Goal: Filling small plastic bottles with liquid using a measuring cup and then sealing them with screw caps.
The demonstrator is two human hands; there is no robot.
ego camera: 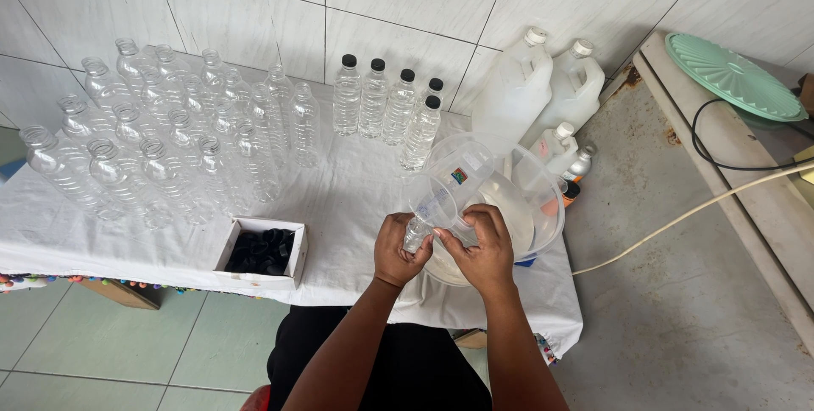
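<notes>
Left hand [400, 250]: fingers closed around small clear bottle [415, 233], held over the table's front edge. Right hand [485, 251]: gripping tilted clear measuring jug [449, 190] above that bottle. Clear basin [547, 207]: at 1 o'clock of the hands, contents unclear. Cardboard box [263, 250]: at 9 o'clock, holds black caps. Capped bottles [386, 106]: at 12 o'clock, contents clear. Uncapped empties [161, 139]: at 10 o'clock.
</notes>
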